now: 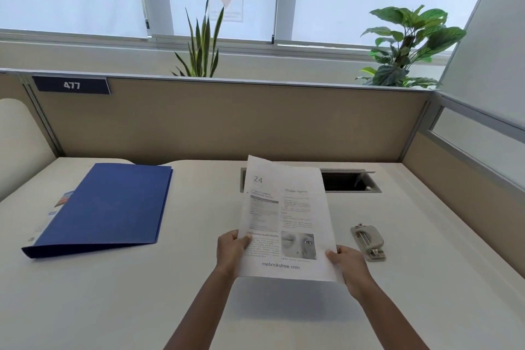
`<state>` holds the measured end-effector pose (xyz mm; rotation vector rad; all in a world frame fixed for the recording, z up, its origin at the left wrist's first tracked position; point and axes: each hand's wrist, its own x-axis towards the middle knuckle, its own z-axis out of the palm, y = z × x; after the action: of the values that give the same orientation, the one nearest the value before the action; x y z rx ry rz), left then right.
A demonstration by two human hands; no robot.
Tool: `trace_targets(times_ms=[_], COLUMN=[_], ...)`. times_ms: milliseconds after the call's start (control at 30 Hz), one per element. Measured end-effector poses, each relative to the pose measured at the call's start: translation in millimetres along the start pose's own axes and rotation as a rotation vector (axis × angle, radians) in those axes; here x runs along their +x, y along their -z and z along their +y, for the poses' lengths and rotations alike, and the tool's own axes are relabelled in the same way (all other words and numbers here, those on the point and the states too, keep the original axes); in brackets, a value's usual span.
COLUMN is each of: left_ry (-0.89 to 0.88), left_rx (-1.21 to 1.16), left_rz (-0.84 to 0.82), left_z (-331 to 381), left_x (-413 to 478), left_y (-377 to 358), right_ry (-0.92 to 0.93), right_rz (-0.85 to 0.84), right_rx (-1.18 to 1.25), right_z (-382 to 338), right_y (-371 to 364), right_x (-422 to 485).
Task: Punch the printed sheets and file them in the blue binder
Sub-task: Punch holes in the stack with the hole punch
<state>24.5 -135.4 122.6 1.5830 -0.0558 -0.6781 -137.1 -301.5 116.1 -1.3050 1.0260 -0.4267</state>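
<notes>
White printed sheets (pixel 284 216) held off tabletop (pixel 142 293), left hand (pixel 231 250) and right hand (pixel 345 263) fingers (pixel 245 241) pinching lower edges (likely squaring stack for punching); hole punch (pixel 368 241) just right of fingers, blue binder (pixel 105 207) closed, well left.

**Desk layout, reckoned from my hands**

1. The printed sheets (pixel 284 216): held between my left hand (pixel 231 250) and my right hand (pixel 348 264), one at each lower side edge, raised off the desk (pixel 142 293).
2. The hole punch (pixel 368 241): on the desk, just right of my right hand, apart from it.
3. The binder (pixel 110 207): flat on the desk, well left of my left hand.
4. The cable hatch (pixel 349 180): set in the desk beyond my hands, partly behind the sheets.
5. The partition (pixel 227 119): behind the desk, with the number plate (pixel 71 85) far left of my left hand.
6. The spiky plant (pixel 203 45): behind the partition, beyond my left hand.
7. The leafy plant (pixel 409 48): behind the partition, beyond and right of my right hand.
</notes>
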Motion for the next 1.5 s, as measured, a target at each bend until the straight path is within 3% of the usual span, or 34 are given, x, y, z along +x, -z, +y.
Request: trace_targets(times_ms=[367,833,1500], left_ry=[0.1,0.077,-0.022], left_rx=[0.203,0.472,0.679], left_rz=[-0.13,-0.078,-0.094], left_z=[-25.7,-62.3,-77.6], left_x=[-2.0,0.5,-0.7], left_y=[-41.4,-55.1,-57.7], right_ry=[-0.002,-0.132,-0.016], right_rz=[0.225,0.24,0.332], right_rx=[-0.221,-0.497,-0.588], right_z=[14.2,28.3,41.4], right_y=[45.6,54.0,54.4], right_x=[30.1,48.4,51.3])
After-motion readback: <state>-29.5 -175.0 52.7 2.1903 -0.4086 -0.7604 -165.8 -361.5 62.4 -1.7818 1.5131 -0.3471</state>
